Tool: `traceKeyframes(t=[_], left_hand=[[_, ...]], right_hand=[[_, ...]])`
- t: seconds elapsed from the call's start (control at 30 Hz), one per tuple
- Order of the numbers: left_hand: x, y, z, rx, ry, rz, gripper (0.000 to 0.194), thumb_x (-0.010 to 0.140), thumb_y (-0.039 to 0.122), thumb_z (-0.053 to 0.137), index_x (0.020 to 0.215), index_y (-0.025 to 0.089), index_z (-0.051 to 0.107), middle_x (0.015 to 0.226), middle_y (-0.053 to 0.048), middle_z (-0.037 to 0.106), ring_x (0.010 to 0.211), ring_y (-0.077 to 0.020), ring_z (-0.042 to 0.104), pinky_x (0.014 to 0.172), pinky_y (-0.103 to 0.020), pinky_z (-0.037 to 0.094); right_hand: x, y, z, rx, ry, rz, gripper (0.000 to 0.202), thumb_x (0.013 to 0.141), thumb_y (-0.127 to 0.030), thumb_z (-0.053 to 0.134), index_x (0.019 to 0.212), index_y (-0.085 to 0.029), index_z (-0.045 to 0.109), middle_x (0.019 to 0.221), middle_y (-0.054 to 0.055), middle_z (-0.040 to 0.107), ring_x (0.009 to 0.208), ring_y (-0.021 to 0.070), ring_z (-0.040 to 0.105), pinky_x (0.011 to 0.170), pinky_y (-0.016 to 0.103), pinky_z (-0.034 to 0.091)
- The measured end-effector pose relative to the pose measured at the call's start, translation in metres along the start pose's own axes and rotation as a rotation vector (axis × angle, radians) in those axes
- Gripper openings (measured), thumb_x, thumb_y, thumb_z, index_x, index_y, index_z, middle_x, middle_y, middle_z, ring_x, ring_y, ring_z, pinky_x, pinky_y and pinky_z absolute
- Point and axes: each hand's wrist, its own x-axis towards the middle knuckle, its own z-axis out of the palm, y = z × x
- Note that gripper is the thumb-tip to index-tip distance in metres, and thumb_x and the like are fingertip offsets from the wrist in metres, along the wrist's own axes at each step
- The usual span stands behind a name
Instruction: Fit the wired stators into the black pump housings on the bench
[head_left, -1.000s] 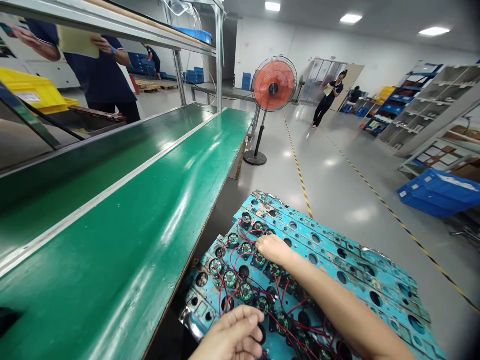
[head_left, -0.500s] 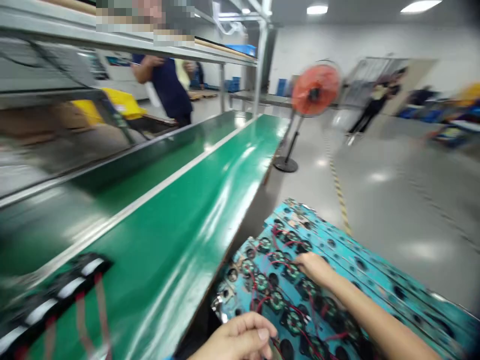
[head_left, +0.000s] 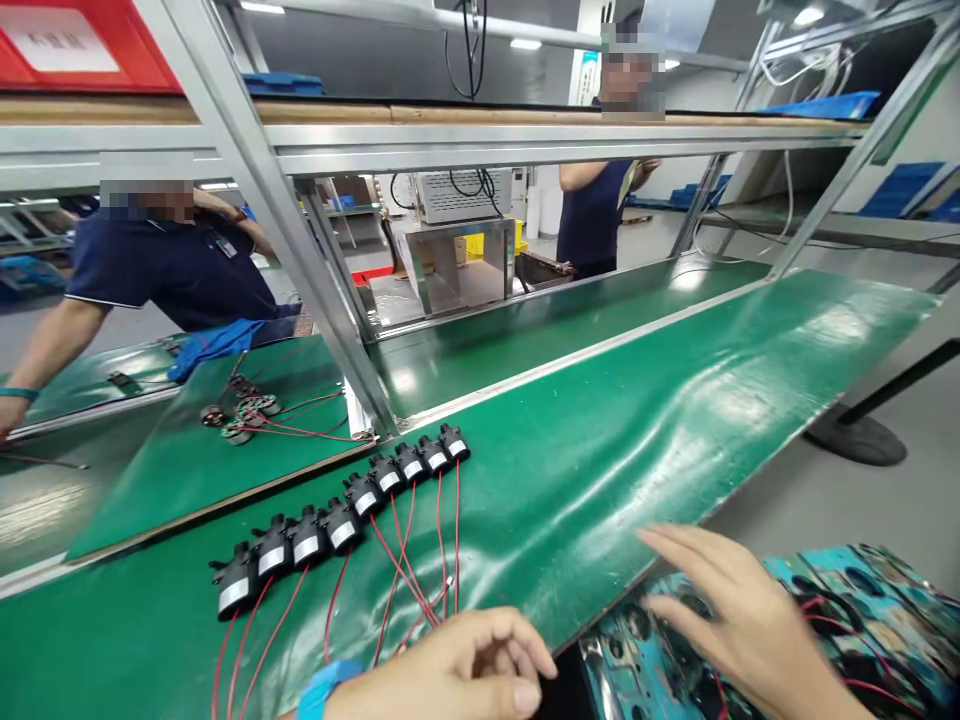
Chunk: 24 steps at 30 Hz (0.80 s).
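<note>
My left hand (head_left: pixel 480 665), with a blue band (head_left: pixel 326 690) at the wrist, is over the near edge of the green bench (head_left: pixel 555 480). Its fingers are loosely curled, a gap shows between them and the thumb, and I see nothing in it. My right hand (head_left: pixel 739 610) is spread, fingers stretched toward the bench edge, above a turquoise tray (head_left: pixel 615 660) of round black parts with red wires. A slanting row of several small black housings (head_left: pixel 306 540) with white labels lies on the bench left of my hands. Their red wires (head_left: pixel 397 560) trail toward my left hand.
A metal shelf frame (head_left: pixel 289 250) rises behind the row. Beyond it, round motors (head_left: pixel 251 415) with red wires lie on another green surface. One co-worker (head_left: pixel 180 260) leans there; another (head_left: pixel 592 215) stands farther back. A black stand base (head_left: pixel 855 435) is on the floor at right.
The view has swung left, bringing the row of black housings into full sight. My right hand has lifted off the parts in the turquoise tray and its fingers have spread.
</note>
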Motion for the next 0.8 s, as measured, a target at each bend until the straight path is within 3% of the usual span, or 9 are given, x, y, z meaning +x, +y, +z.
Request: traceKeyframes(t=[0.13, 0.2, 0.27, 0.37, 0.47, 0.53, 0.67, 0.8], left_hand=[[-0.024, -0.011, -0.029, 0.119, 0.257, 0.083, 0.038, 0.084, 0.054, 0.072, 0.103, 0.021, 0.073, 0.09, -0.003, 0.063, 0.081, -0.0163, 0.053, 0.076, -0.026, 0.041], [-0.036, -0.015, -0.045, 0.155, 0.411, 0.113, 0.039, 0.083, 0.056, 0.071, 0.103, 0.023, 0.072, 0.091, -0.003, 0.064, 0.084, -0.0187, 0.054, 0.079, -0.028, 0.042], [-0.046, -0.017, -0.062, 0.172, 0.517, 0.124, 0.039, 0.083, 0.057, 0.07, 0.103, 0.024, 0.072, 0.092, -0.004, 0.065, 0.089, -0.0207, 0.056, 0.082, -0.029, 0.043], [-0.058, -0.02, -0.087, 0.154, 0.63, 0.123, 0.044, 0.081, 0.062, 0.071, 0.102, 0.023, 0.073, 0.094, -0.004, 0.066, 0.093, -0.0228, 0.057, 0.087, -0.031, 0.044], [-0.062, -0.022, -0.109, 0.152, 0.68, 0.096, 0.048, 0.08, 0.065, 0.069, 0.103, 0.023, 0.072, 0.096, -0.005, 0.067, 0.095, -0.0233, 0.058, 0.087, -0.031, 0.045], [-0.062, -0.024, -0.12, 0.166, 0.664, 0.078, 0.049, 0.081, 0.066, 0.068, 0.105, 0.023, 0.072, 0.097, -0.005, 0.066, 0.095, -0.0231, 0.058, 0.087, -0.031, 0.045], [-0.061, -0.024, -0.133, 0.172, 0.652, 0.085, 0.048, 0.083, 0.064, 0.067, 0.106, 0.022, 0.071, 0.097, -0.005, 0.066, 0.092, -0.0218, 0.058, 0.085, -0.031, 0.046], [-0.051, -0.018, -0.141, 0.113, 0.726, 0.154, 0.041, 0.085, 0.052, 0.071, 0.113, 0.021, 0.068, 0.101, -0.006, 0.067, 0.093, -0.0211, 0.061, 0.089, -0.032, 0.047]], right_hand=[[0.146, -0.064, 0.092, 0.039, -0.037, -0.491, 0.069, 0.085, -0.074, 0.059, 0.14, -0.032, 0.059, 0.144, 0.011, 0.057, 0.13, 0.0316, 0.051, 0.11, 0.048, 0.037], [0.199, -0.089, 0.139, 0.087, -0.045, -0.621, 0.075, 0.083, -0.078, 0.056, 0.141, -0.029, 0.058, 0.146, 0.015, 0.054, 0.131, 0.0314, 0.049, 0.112, 0.048, 0.034], [0.233, -0.105, 0.177, 0.091, -0.08, -0.702, 0.081, 0.08, -0.081, 0.056, 0.14, -0.027, 0.058, 0.142, 0.016, 0.055, 0.13, 0.0319, 0.048, 0.11, 0.048, 0.035], [0.255, -0.115, 0.215, 0.079, -0.165, -0.737, 0.085, 0.077, -0.084, 0.057, 0.139, -0.025, 0.057, 0.132, 0.016, 0.059, 0.12, 0.0302, 0.052, 0.102, 0.044, 0.041], [0.259, -0.119, 0.232, 0.066, -0.211, -0.681, 0.083, 0.077, -0.084, 0.056, 0.139, -0.028, 0.058, 0.11, 0.01, 0.062, 0.099, 0.0252, 0.056, 0.087, 0.038, 0.045], [0.258, -0.121, 0.236, 0.062, -0.199, -0.645, 0.081, 0.077, -0.085, 0.055, 0.134, -0.028, 0.062, 0.101, 0.008, 0.061, 0.092, 0.0241, 0.054, 0.083, 0.036, 0.044], [0.26, -0.125, 0.237, 0.093, -0.18, -0.619, 0.083, 0.075, -0.086, 0.053, 0.126, -0.021, 0.064, 0.107, 0.01, 0.06, 0.094, 0.0238, 0.053, 0.084, 0.035, 0.044], [0.258, -0.126, 0.236, 0.072, -0.216, -0.594, 0.085, 0.075, -0.085, 0.055, 0.123, -0.015, 0.063, 0.107, 0.011, 0.061, 0.093, 0.0253, 0.054, 0.084, 0.037, 0.045]])
